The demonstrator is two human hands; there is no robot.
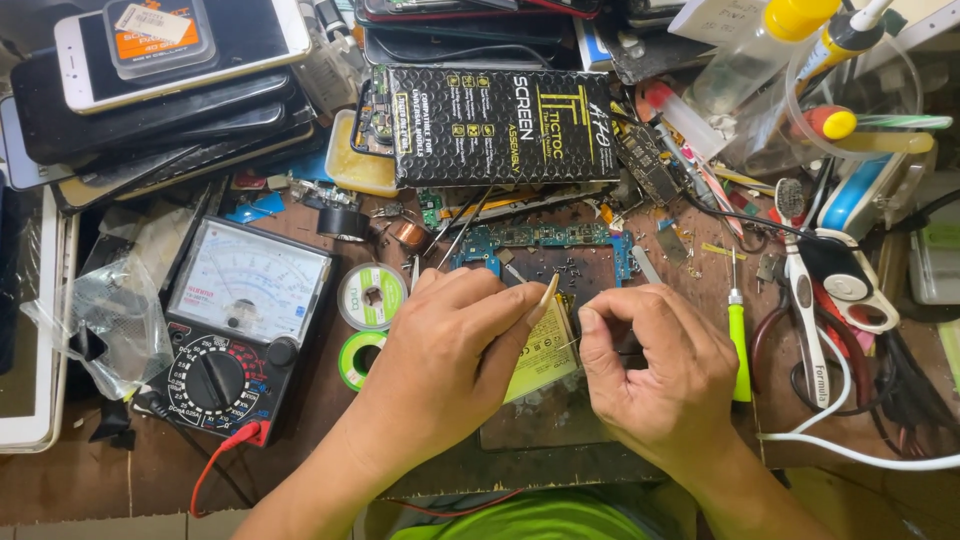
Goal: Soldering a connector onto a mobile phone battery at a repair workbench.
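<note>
My left hand (440,360) rests at the middle of the bench and pinches a thin, light-coloured pointed stick (547,292) between thumb and fingers. Under it lies a flat yellow-labelled battery (545,355), partly hidden by the hand. My right hand (655,365) is curled beside it, thumb and forefinger pressed together on a fine wire or small part too tiny to make out. Both hands sit over a dark work mat (560,420). Just beyond them lies a blue circuit board (540,240).
An analogue multimeter (240,320) with a red lead sits at left, solder reels (370,297) beside it. A black screen box (500,125) and stacked phones (170,90) fill the back. A green-handled tool (739,345), toothbrush (800,290), cutters and bottles crowd the right.
</note>
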